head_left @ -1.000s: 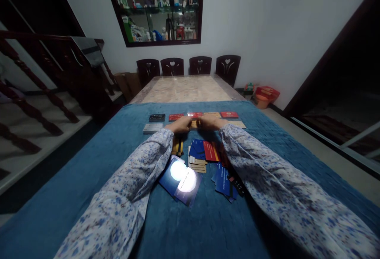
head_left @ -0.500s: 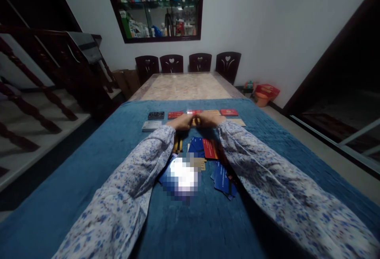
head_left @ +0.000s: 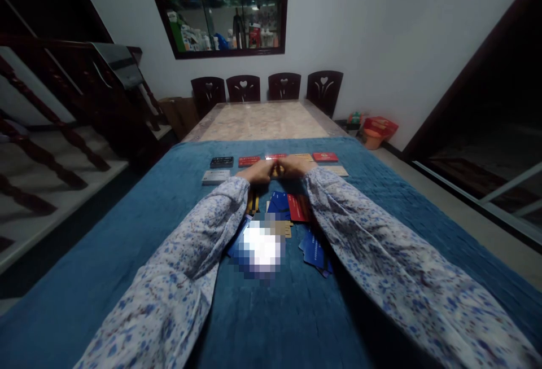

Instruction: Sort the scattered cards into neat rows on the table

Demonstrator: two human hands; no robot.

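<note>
My left hand (head_left: 260,171) and my right hand (head_left: 295,166) meet over the far part of the blue cloth, fingers closed around the two sides of some gold cards (head_left: 278,171). Fingers and wrists hide much of those cards. Beyond them lies a row of card stacks: a black stack (head_left: 222,162), a red stack (head_left: 249,161), a gold stack (head_left: 301,157) and another red stack (head_left: 325,157). A silver stack (head_left: 216,176) sits left of my left hand, and a pale gold stack (head_left: 337,171) right of my right hand.
Nearer to me, loose blue cards (head_left: 278,204), a red card (head_left: 298,207), a gold card (head_left: 283,228) and more blue cards (head_left: 317,253) lie scattered between my sleeves. A pixelated patch covers part of them. Dark chairs (head_left: 284,86) stand past the table's far end.
Both hands stay together at the gold cards, with hardly any movement. The view has shifted slightly, so everything sits a little higher in the picture.
</note>
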